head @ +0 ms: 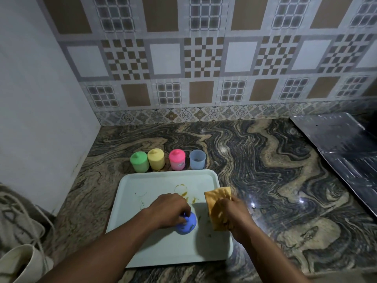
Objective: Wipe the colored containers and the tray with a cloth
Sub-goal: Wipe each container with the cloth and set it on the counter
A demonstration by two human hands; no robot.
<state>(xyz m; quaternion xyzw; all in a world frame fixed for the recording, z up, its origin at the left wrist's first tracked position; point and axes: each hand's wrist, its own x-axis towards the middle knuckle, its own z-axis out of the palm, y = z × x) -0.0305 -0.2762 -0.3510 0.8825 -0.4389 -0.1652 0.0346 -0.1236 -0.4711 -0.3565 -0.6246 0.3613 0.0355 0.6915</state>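
Observation:
A pale tray lies on the marble counter, smeared with yellowish ring stains in its middle. Over it my left hand grips a blue lid by its knob. My right hand holds a folded yellow cloth just right of the lid, above the tray's right side. Behind the tray stand a green container, a yellow container and a pink container, each with its lid on, and a blue container without a lid.
The marble counter runs right to a dark metal sheet. A white wall bounds the left side and a tiled wall the back. A cloth bundle and a beige cup sit at the lower left.

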